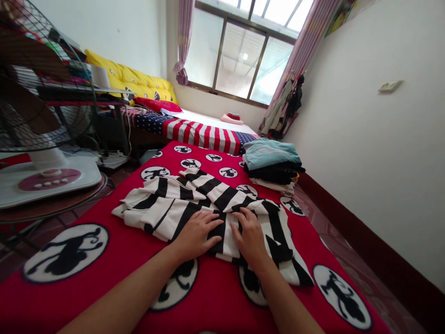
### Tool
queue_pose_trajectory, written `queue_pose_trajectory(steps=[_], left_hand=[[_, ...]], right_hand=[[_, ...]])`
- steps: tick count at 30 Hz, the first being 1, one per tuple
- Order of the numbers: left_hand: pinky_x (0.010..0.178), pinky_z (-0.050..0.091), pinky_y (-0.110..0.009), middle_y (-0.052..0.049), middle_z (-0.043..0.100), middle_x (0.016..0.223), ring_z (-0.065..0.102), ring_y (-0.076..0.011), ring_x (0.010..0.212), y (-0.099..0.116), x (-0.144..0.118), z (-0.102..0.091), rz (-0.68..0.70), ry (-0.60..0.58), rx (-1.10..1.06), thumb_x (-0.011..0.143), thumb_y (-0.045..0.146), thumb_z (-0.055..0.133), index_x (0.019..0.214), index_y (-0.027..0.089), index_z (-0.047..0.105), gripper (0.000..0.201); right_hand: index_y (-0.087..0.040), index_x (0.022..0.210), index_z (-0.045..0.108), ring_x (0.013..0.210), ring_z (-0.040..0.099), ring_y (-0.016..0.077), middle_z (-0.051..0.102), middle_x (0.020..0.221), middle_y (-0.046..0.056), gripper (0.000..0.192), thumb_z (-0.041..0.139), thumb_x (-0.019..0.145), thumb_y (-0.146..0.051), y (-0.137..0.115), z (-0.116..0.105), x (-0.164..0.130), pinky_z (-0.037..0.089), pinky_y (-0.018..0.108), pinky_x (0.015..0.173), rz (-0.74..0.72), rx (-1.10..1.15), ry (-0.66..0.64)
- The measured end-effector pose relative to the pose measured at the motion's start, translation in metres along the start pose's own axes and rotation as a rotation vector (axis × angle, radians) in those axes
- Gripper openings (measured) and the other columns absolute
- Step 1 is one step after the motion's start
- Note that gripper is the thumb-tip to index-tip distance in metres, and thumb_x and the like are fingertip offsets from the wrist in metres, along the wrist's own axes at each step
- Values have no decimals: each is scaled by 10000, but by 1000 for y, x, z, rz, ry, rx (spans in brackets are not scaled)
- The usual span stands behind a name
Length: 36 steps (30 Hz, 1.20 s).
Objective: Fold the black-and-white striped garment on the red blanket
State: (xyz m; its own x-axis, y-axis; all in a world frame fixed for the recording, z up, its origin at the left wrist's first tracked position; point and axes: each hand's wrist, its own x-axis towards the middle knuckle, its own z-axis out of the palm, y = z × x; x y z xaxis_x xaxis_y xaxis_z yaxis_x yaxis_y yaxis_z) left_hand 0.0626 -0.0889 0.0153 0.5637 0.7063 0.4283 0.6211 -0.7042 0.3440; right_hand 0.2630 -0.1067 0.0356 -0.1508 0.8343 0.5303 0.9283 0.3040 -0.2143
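A red blanket (104, 278) printed with black-and-white cartoon roundels covers the whole near surface, giving a soft, flat bed to work on; behind it runs a bed with a red-and-white striped cover (201, 132), and to the left a standing fan (38, 93) crowds that edge, so the freer room looks to be on the right, toward the bare wall. On the blanket lies a black-and-white striped garment (208, 204), spread across the middle with folds rumpled along its far side; its near hem stops short of the blanket's front edge, leaving red cloth open all round. A stack of folded clothes (273, 164) sits at the far right corner (well apart from the hands). The left hand (198, 234) and right hand (251, 236) both rest palm-down on the garment's near part, fingers spread flat, gripping nothing, close together as if pressing the cloth smooth.
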Motion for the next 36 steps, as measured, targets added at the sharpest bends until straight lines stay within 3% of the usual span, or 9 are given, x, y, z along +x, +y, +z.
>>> queue_pose_trajectory(steps=[9,13,15,17,20,27,30,33,36], left_hand=[[1106,303,-494,-61,575,1335,493,-265,1246,0,0,0,-12,9,-25,851,398,603,1256,273,582,425],[1100,311,-491,-62,575,1334,495,-268,1245,0,0,-1,-13,11,-30,849,404,605,1248,273,588,420],[1101,310,-490,-59,576,1333,494,-266,1246,1,0,-2,-18,7,-32,850,401,606,1248,275,588,418],[1104,308,-491,-58,578,1331,495,-264,1245,2,0,-3,-22,3,-32,851,393,606,1249,275,586,415],[1103,311,-493,-60,579,1329,502,-265,1238,4,1,-5,-25,2,-30,851,387,607,1246,275,588,411],[1103,332,-489,-60,598,1304,519,-266,1225,3,1,-3,-50,26,-69,829,370,638,1228,266,602,414],[1031,434,-401,-60,641,1223,584,-229,1143,-6,9,-4,-104,72,-172,816,276,641,1218,236,603,406],[851,531,-308,-59,684,1075,666,-177,913,-25,27,-10,-182,139,-275,824,198,593,1158,192,631,336],[772,541,-302,-62,697,979,666,-164,780,-46,55,-21,-210,194,-200,821,182,574,1076,164,669,273]], right_hand=[[-182,1042,660,1131,549,252,566,1223,122,240,516,855,-226,16,17,4,458,411,972,51,86,37],[-198,1193,580,1217,487,252,453,1374,121,390,513,811,-150,19,7,8,446,419,991,83,91,192],[-203,1278,535,1264,436,285,407,1430,123,497,544,785,-142,23,5,12,410,467,1021,76,8,200],[-201,1273,553,1267,422,319,428,1420,130,511,587,764,-166,29,7,17,408,497,1006,73,-56,148],[-196,1108,656,1200,476,316,519,1323,134,339,586,776,-213,38,15,21,441,480,948,108,-55,100],[-189,1012,669,1103,532,253,623,1166,98,307,457,790,-176,46,26,20,429,427,961,209,151,217],[-177,1013,662,1088,537,253,634,1142,101,313,444,790,-179,46,27,19,420,426,973,209,170,205],[-178,995,661,1075,542,254,639,1123,91,298,471,766,-176,44,27,17,427,409,957,211,170,185],[-195,986,656,1040,558,252,658,1074,69,303,513,721,-162,40,25,16,438,396,923,216,174,148]])
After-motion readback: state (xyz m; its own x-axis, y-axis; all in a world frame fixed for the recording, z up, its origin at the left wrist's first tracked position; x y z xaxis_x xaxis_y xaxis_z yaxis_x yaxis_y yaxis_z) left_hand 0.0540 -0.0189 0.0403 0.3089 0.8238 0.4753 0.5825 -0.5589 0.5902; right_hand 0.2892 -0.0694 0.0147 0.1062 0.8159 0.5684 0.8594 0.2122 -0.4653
